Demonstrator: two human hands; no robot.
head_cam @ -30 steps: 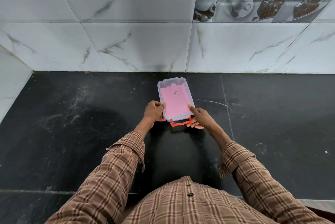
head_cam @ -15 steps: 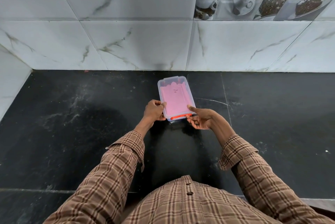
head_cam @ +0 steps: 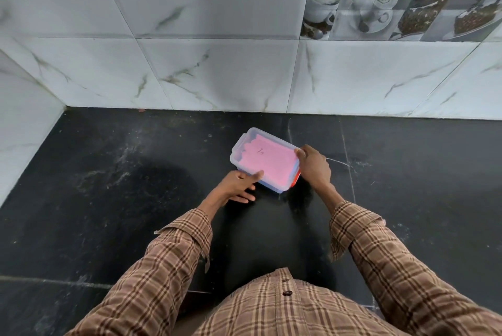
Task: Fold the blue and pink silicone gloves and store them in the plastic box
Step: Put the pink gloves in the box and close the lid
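A clear plastic box (head_cam: pixel 240 149) with its lid on rests on the black counter, turned at an angle. The folded pink glove (head_cam: pixel 269 163) shows through the lid, and a strip of the blue glove (head_cam: pixel 294 170) shows along the box's right side. An orange latch (head_cam: pixel 296 179) sits at the near right corner. My right hand (head_cam: pixel 315 167) grips the box's right end. My left hand (head_cam: pixel 240 183) lies against the near left side, a fingertip on the lid and the other fingers spread on the counter.
The black stone counter (head_cam: pixel 108 199) runs to a white marble-tiled wall (head_cam: pixel 217 72) at the back and on the left. Tiles with cup pictures (head_cam: pixel 380 1) are at the upper right. My checked sleeves fill the foreground.
The box has been turned clockwise from straight to slanted. The orange latch, open a second ago, now lies against the box. My right hand moved from the near end to the right end.
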